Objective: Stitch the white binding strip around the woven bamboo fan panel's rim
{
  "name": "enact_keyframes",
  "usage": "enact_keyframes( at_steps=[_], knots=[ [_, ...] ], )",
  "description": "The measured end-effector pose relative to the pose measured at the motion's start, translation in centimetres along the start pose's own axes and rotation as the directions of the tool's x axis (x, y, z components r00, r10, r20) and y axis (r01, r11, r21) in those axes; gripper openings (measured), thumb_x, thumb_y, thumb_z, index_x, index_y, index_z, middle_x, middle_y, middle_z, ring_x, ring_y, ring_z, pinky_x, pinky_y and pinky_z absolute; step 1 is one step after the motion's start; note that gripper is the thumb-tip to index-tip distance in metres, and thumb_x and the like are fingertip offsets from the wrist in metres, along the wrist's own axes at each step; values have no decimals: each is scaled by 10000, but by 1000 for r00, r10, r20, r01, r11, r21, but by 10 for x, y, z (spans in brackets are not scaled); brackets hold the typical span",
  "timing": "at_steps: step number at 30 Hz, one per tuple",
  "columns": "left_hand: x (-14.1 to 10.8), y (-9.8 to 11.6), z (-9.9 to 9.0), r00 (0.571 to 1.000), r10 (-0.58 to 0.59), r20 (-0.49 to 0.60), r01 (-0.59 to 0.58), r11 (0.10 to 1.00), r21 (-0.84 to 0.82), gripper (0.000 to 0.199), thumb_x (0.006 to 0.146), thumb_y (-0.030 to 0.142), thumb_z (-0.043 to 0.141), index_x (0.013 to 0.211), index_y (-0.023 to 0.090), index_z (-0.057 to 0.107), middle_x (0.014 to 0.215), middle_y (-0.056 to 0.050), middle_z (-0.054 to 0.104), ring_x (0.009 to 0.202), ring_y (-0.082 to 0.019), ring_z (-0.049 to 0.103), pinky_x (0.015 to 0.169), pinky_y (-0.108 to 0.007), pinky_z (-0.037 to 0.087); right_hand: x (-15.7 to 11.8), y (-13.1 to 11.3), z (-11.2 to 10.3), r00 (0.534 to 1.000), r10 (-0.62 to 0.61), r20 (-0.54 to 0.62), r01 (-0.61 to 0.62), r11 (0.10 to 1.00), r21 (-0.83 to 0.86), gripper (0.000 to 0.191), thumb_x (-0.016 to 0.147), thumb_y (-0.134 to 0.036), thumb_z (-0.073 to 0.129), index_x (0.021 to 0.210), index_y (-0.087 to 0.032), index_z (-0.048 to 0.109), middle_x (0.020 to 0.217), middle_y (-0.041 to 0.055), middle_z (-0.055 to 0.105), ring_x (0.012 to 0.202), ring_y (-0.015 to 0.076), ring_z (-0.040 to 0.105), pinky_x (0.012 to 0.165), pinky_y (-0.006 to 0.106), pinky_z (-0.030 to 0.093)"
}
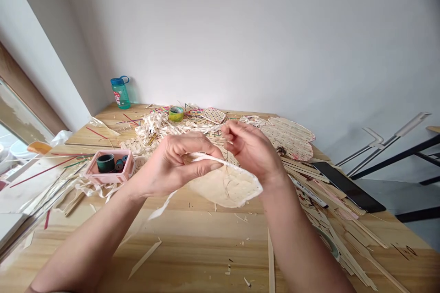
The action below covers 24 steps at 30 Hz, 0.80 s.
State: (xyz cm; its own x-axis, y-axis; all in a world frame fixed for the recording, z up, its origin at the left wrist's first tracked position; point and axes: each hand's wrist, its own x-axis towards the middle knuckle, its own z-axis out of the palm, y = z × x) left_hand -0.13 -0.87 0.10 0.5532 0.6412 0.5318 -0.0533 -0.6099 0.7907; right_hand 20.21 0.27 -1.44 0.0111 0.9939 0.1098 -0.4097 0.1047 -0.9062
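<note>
My left hand (pixel 187 158) pinches the upper edge of a pale woven piece (pixel 225 187) between thumb and fingers. White cloth tape (pixel 161 209) runs along that edge, and its loose end hangs down to the left below my left hand. The piece is tilted, held above the wooden table. Just right of the pinch, my right hand (pixel 252 149) is raised with its fingers curled and pressed together. A thin thread seems to run from its fingertips to the edge; anything else in them is too small to make out.
On the table (pixel 192 256) lie a pink basket (pixel 110 175) with dark spools, a tangle of white strips (pixel 154 123), green tape (pixel 176 114), a large woven piece (pixel 292 135), a black phone (pixel 347 186) and wood strips (pixel 343 242). A teal bottle (pixel 120 94) stands near the wall.
</note>
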Motion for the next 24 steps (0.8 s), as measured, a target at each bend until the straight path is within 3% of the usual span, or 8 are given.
enact_keyframes(
  at_steps=[4, 6, 10, 14, 18, 24],
  knots=[
    [3, -9, -1, 978, -183, -96, 159, 964, -213, 173, 814, 363, 847, 813, 195, 806, 791, -48, 728, 717, -156, 625, 650, -282, 490, 8, -8, -12, 994, 101, 40, -107, 972, 210, 170, 938, -144, 668, 783, -182, 608, 640, -101, 499, 384, 19, 226, 361, 124, 242],
    [4, -15, -3, 963, -253, -98, 214, 930, -299, 178, 782, 357, 874, 812, 192, 813, 768, -37, 723, 689, -141, 616, 633, -267, 483, 11, -13, -19, 991, 125, 39, -130, 957, 260, 241, 985, -67, 566, 775, -184, 584, 560, -133, 378, 348, 20, 190, 364, 116, 244],
    [5, -19, -6, 955, -287, -77, 239, 896, -375, 112, 779, 300, 879, 814, 208, 827, 777, -27, 745, 685, -122, 631, 644, -247, 501, 22, -17, -32, 983, 166, -75, -133, 935, 327, 411, 1011, 48, 369, 706, -196, 500, 512, -132, 327, 352, 34, 303, 401, 98, 368],
    [4, -17, -6, 948, -311, -62, 259, 873, -413, 106, 776, 298, 880, 803, 212, 823, 779, -29, 754, 686, -131, 654, 647, -257, 531, 30, -16, -40, 955, 219, -200, -124, 906, 405, 467, 1062, 6, 260, 683, -211, 424, 513, -134, 364, 379, 34, 409, 701, 245, 632],
    [2, -22, -5, 947, -315, -57, 260, 861, -437, 105, 790, 303, 867, 824, 217, 818, 787, -33, 755, 698, -138, 667, 632, -256, 542, 31, -15, -41, 925, 265, -273, -122, 886, 447, 450, 1082, -51, 252, 695, -209, 418, 526, -132, 388, 383, 45, 452, 748, 371, 667],
    [5, -27, -2, 933, -355, -59, 282, 825, -490, 171, 751, 319, 897, 848, 204, 815, 802, -47, 773, 716, -153, 697, 646, -265, 577, 29, -14, -35, 904, 251, -347, -63, 879, 473, 376, 1075, -84, 352, 733, -207, 448, 540, -126, 415, 390, 52, 461, 721, 365, 667]
  ],
)
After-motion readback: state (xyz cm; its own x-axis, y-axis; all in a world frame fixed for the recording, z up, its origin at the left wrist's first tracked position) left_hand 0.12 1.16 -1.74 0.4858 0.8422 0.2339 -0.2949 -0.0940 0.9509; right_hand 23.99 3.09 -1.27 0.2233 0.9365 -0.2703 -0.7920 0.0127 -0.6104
